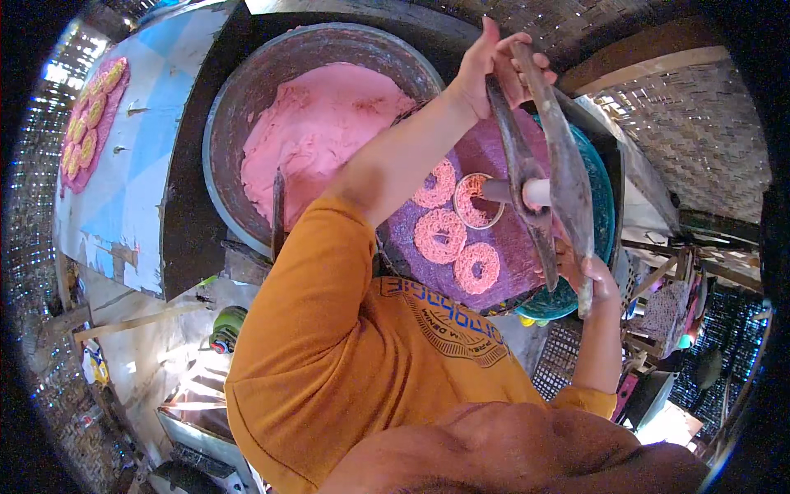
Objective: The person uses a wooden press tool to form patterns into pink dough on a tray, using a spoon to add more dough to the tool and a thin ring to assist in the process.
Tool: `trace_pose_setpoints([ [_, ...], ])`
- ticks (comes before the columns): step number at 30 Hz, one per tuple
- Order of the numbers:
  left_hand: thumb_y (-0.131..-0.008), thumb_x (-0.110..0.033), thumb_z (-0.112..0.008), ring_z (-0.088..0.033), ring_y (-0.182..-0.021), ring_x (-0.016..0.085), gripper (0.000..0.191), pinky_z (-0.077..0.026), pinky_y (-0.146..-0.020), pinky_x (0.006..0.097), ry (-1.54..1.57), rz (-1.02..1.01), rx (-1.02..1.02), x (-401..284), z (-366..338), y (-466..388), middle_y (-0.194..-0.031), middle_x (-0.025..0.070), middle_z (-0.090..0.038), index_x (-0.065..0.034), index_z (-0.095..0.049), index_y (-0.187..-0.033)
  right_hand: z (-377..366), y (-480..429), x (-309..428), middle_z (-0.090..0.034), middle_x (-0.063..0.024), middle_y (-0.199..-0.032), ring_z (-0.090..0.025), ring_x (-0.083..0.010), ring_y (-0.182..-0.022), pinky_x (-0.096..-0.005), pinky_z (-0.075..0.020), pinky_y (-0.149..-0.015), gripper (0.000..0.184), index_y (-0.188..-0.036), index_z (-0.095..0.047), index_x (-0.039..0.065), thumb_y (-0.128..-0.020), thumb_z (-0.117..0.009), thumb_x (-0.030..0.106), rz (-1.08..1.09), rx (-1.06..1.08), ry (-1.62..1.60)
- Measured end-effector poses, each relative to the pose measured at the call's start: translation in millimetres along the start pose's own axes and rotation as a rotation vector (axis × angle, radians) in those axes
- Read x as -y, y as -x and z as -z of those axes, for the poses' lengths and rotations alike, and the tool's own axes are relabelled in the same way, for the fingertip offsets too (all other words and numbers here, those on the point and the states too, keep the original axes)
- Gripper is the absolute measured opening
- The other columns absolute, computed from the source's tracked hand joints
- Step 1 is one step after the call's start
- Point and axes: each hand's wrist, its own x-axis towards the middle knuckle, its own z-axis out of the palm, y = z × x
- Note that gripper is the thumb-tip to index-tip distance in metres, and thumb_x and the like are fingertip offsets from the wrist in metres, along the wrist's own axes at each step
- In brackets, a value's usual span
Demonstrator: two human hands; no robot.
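My left hand (515,65) grips the far ends of a wooden two-handled press (565,167), its fingers curled over the bars. At the near ends, my right hand (589,278) is closed around the bars. A pale plunger shows between the two bars. Below the press, thin strands of pink dough lie inside a pale ring mould (455,213) on a purple sheet (401,247). Beside the mould sit several ring-shaped strand cakes, such as one pink dough ring (476,268). Part of the sheet is hidden by my left forearm and the press.
A large basin (231,204) holds a mass of pink dough (321,123), with a stick-like handle (278,204) at its near edge. A teal basin (602,185) shows under the sheet's right side. At far left, a blue-and-white board (148,123) carries yellowish rings on a pink sheet (105,133).
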Motion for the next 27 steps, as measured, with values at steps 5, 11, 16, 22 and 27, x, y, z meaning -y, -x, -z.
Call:
trace_pose_setpoints([
  [5, -0.071, -0.065, -0.051, -0.056, -0.09, 0.037, 0.051, -0.044, -0.078, 0.0502, 0.091, 0.026, 0.115, -13, 23, 5, -0.087, 0.0125, -0.061, -0.0177, -0.057, -0.088, 7, -11, 3, -0.048, -0.0155, -0.116, -0.053, -0.0275, -0.094, -0.0407, -0.0435, -0.081, 0.091, -0.124, -0.037, -0.001, -0.056, -0.07, 0.048, -0.075, 0.034, 0.184],
  [11, -0.073, -0.062, -0.049, -0.055, -0.086, 0.034, 0.042, -0.047, -0.069, 0.0449, 0.124, 0.011, 0.05, -8, 34, 1, -0.083, 0.0098, -0.06, -0.0214, -0.057, -0.081, -37, -1, 34, -0.058, -0.0092, -0.099, -0.055, -0.0169, -0.083, -0.0261, -0.0431, -0.071, 0.082, -0.119, -0.043, -0.004, -0.057, -0.069, 0.043, -0.035, -0.018, 0.172],
  [16, -0.077, -0.062, -0.043, -0.053, -0.088, 0.029, 0.043, -0.046, -0.064, 0.0462, 0.225, 0.08, 0.183, 5, 33, 13, -0.086, 0.0051, -0.056, -0.0227, -0.057, -0.09, -43, 13, 38, -0.058, -0.01, -0.097, -0.056, -0.0169, -0.08, -0.0262, -0.0441, -0.068, 0.08, -0.115, -0.046, -0.006, -0.057, -0.068, 0.045, -0.019, -0.026, 0.206],
  [22, -0.078, -0.06, -0.044, -0.053, -0.087, 0.028, 0.04, -0.047, -0.055, 0.0437, 0.108, 0.029, 0.012, 9, 14, 40, -0.084, 0.004, -0.054, -0.0231, -0.056, -0.087, -46, 19, 24, -0.058, -0.0102, -0.095, -0.056, -0.0169, -0.078, -0.0252, -0.0437, -0.064, 0.081, -0.114, -0.047, -0.007, -0.055, -0.068, 0.045, -0.074, 0.008, 0.132],
  [27, -0.077, -0.06, -0.045, -0.053, -0.088, 0.029, 0.045, -0.046, -0.066, 0.0467, 0.06, 0.055, 0.049, -15, 6, 50, -0.086, 0.0068, -0.055, -0.0188, -0.055, -0.09, -47, 9, 5, -0.059, -0.011, -0.094, -0.057, -0.018, -0.075, -0.0277, -0.0453, -0.064, 0.081, -0.116, -0.046, -0.005, -0.056, -0.068, 0.045, -0.093, 0.063, 0.098],
])
